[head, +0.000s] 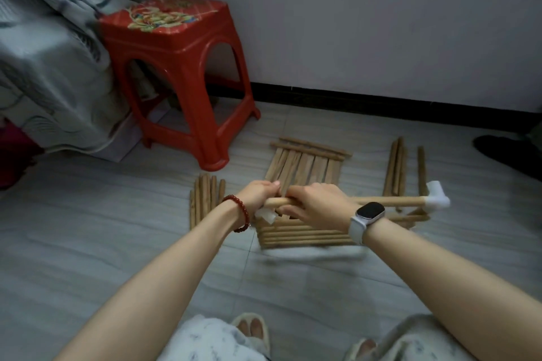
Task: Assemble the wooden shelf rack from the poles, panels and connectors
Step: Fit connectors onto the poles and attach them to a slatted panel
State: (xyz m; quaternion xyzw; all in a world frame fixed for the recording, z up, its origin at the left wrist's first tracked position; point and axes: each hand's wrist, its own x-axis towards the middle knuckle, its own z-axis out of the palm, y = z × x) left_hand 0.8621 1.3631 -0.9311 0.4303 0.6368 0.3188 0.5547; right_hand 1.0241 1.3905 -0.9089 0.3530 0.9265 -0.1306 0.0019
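A light wooden pole [390, 201] runs level above the floor, with a white plastic connector [437, 197] on its right end. My right hand [315, 204] grips the pole near its left end. My left hand [259, 194] holds the pole's left tip and a second white connector [266, 214] there. Beneath my hands lies a slatted wooden panel [305, 236]. Another slatted panel [306, 165] lies further back. Loose poles lie in a bundle on the left [205, 199] and another on the right [397, 167].
A red plastic stool [179, 73] stands at the back left beside a bed with grey patterned bedding [44, 67]. The wall with a black skirting [381, 102] runs behind. A dark shoe [507, 152] is at the right edge. My slippered feet [253, 328] are at the bottom.
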